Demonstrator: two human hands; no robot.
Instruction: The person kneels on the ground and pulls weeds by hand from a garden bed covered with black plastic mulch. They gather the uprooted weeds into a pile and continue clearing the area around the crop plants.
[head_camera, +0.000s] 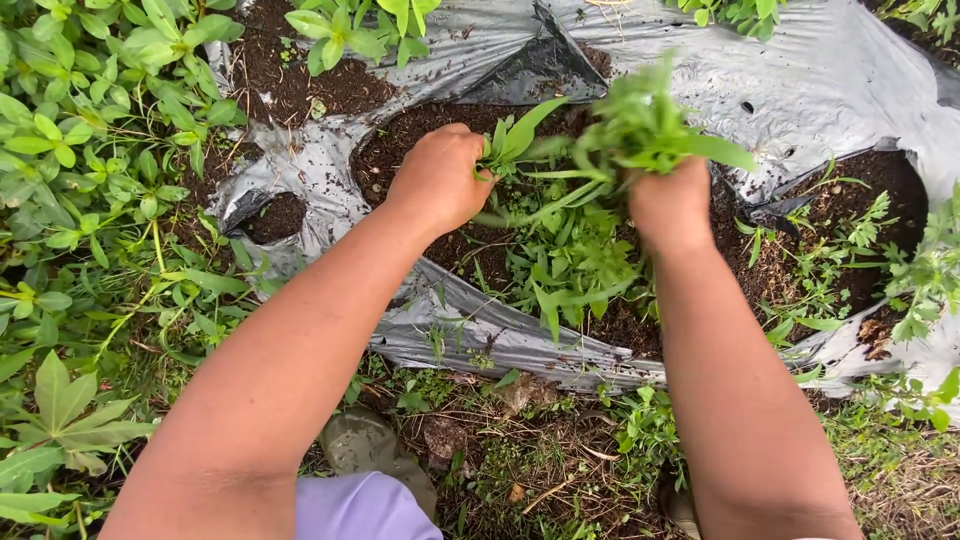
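**Weeds gripped over a hole in the plastic sheet**

Left hand closed around weed stems low, near the soil, centre frame. Right hand clenched on a pulled bunch, raised clear of the plastic sheet.

A thin plastic sheet, grey, glossy and creased, is seen laid over the bed. The soil in its holes is dark, crumbly and matt. Soft, smooth green weeds are gripped in the right hand. Dry, rough litter is seen below.
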